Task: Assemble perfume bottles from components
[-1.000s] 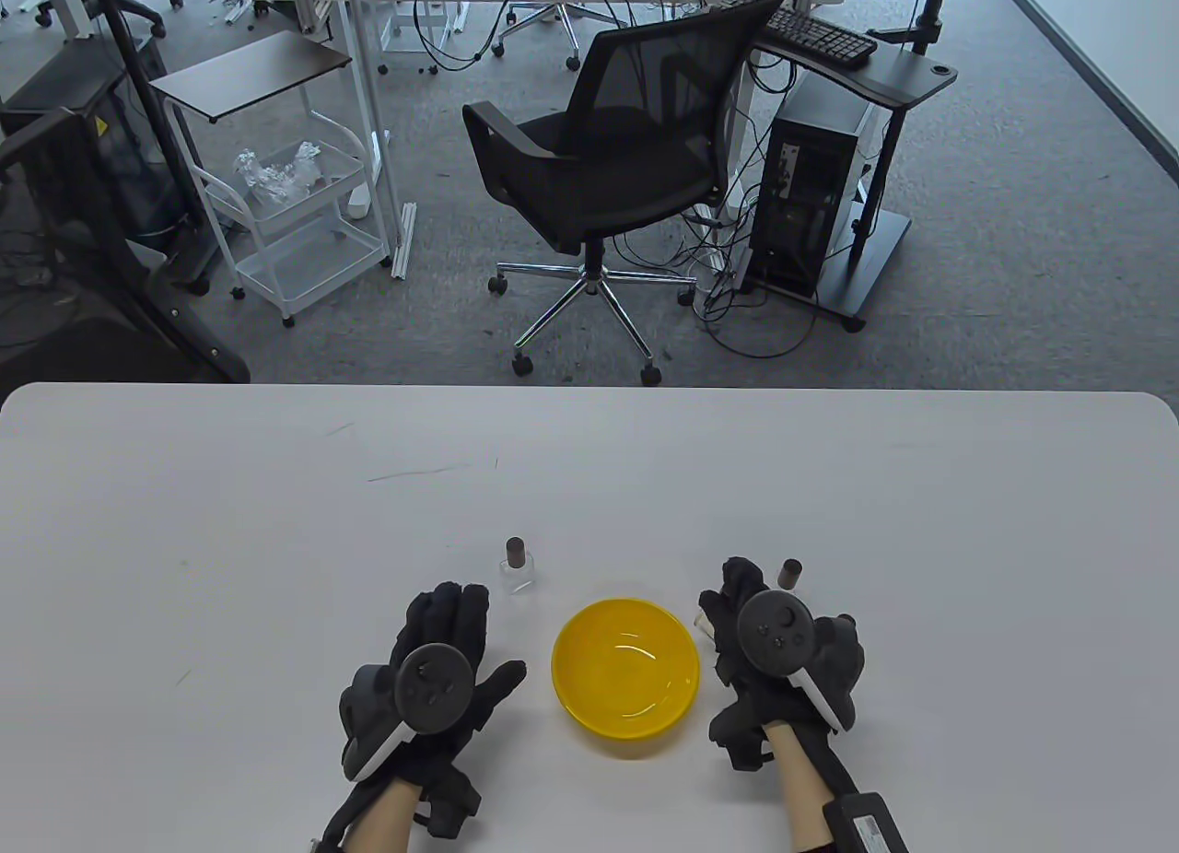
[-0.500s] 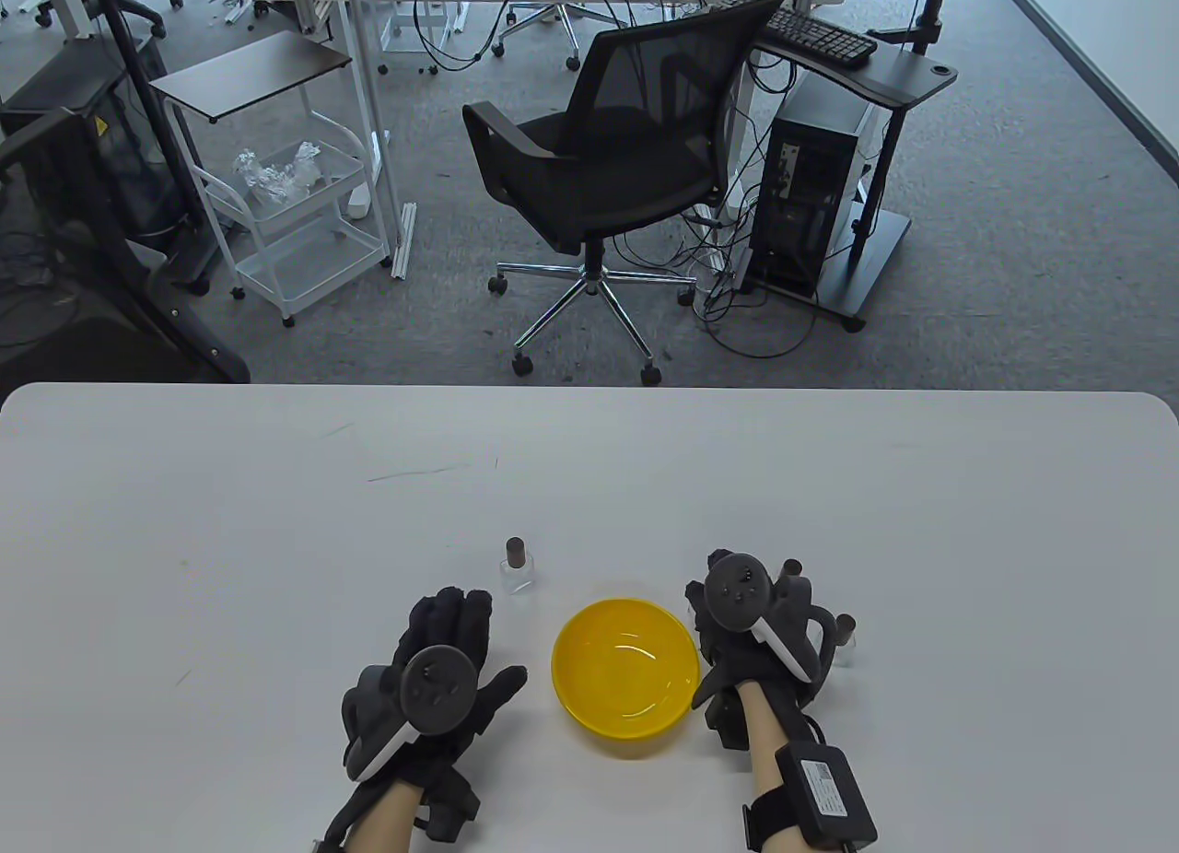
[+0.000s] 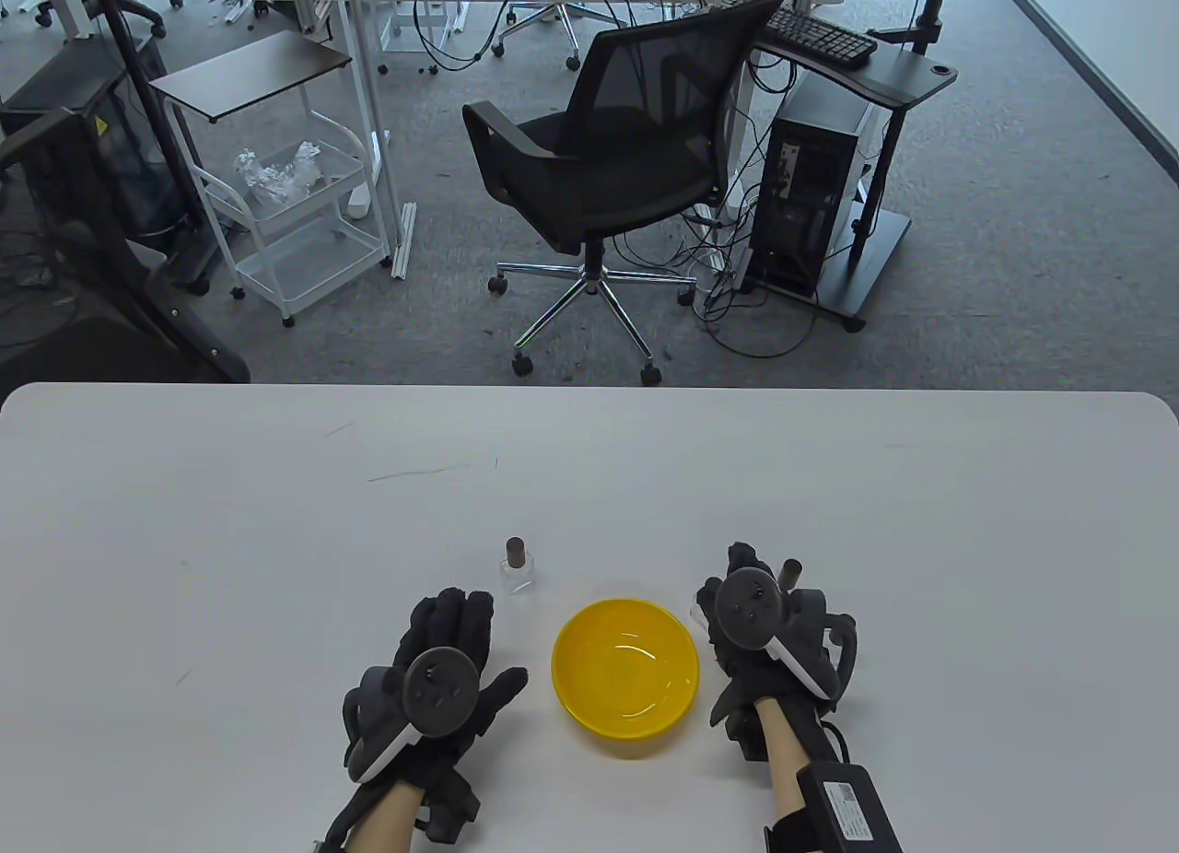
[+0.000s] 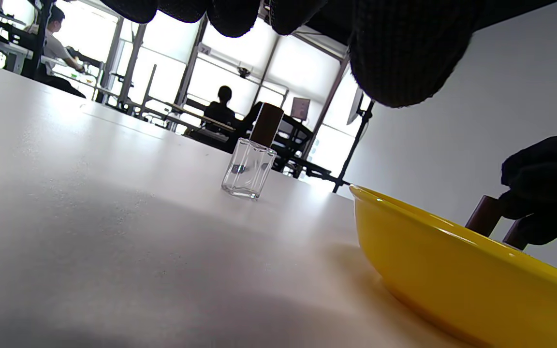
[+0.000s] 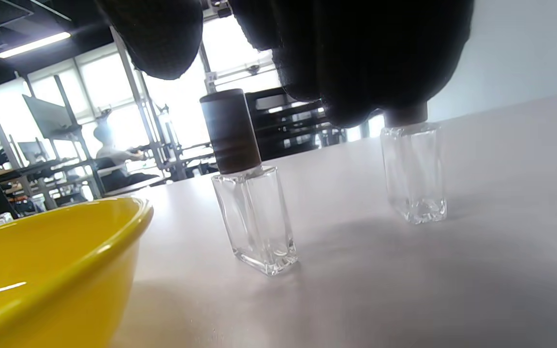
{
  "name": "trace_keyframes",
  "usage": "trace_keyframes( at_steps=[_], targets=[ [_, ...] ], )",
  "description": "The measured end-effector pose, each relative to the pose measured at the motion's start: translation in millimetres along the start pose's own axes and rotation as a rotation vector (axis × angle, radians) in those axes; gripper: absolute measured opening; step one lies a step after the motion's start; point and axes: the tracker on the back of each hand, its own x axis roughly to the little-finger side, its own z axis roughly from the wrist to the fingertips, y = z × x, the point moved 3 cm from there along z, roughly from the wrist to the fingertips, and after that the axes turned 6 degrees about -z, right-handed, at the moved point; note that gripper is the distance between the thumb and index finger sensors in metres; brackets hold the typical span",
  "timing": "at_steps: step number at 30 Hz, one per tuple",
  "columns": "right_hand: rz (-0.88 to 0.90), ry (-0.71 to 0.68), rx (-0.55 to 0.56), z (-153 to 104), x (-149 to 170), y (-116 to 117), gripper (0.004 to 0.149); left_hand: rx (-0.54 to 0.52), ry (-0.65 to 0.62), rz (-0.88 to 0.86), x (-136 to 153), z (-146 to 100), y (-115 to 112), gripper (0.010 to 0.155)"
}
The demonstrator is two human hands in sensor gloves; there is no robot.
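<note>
While flat, splayed left hand (image 3: 433, 683) idles, right hand (image 3: 769, 627) fingers cover upright brown-capped clear glass bottle (image 5: 413, 169) directly beneath; grip unclear.

I see small clear glass bottles (image 5: 255, 217) (image 5: 414, 171) with brown caps (image 5: 230, 131) standing upright on the tabletop (image 3: 276, 540).

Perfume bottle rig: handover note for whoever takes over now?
Left hand: flat on the table, holds nothing.
Right hand: fingers over the cap of one bottle; grip not clear.
Capped bottles stand upright: one beyond the left hand, one by the right hand.
Yellow bowl between the hands looks empty.
Left: confirm that cap is seated; a further bottle at the right wrist view's edge is unclear.
</note>
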Motion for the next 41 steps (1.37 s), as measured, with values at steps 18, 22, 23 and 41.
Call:
trace_keyframes(
  at_steps=[18,22,23,41],
  targets=[
    [0.023,-0.067,0.147,-62.5,8.3,-15.8,0.069,0.018,-0.012,0.063,-5.9,-2.2,-4.9,0.082],
    [0.038,-0.069,0.101,-71.6,13.3,5.7,0.071,0.027,-0.006,0.071,-6.0,-2.2,-6.5,0.083],
    [0.039,-0.069,0.091,-73.2,14.6,11.2,0.071,0.03,-0.003,0.072,-5.7,-2.2,-6.9,0.083],
    [0.022,-0.06,-0.079,-76.5,24.9,44.1,0.074,0.094,0.043,0.126,1.5,0.3,-17.0,0.085]
  ],
)
